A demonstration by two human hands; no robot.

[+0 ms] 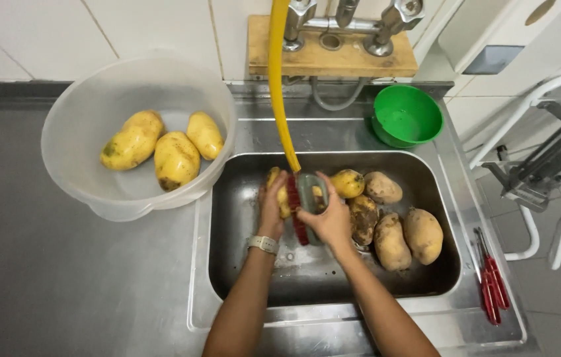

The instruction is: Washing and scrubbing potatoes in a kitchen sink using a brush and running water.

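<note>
Yellow potato (279,192) — left hand (271,208) (brush (305,205) — right hand (328,221))

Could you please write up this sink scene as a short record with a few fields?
Setting: steel sink set in a steel counter
Left hand: holds a potato under the yellow hose
Right hand: grips a scrubbing brush with red bristles against that potato
In sink: five unwashed potatoes
Clear bowl: three clean yellow potatoes
Green bowl: behind the sink, empty
Right rim: red-handled tools
</note>
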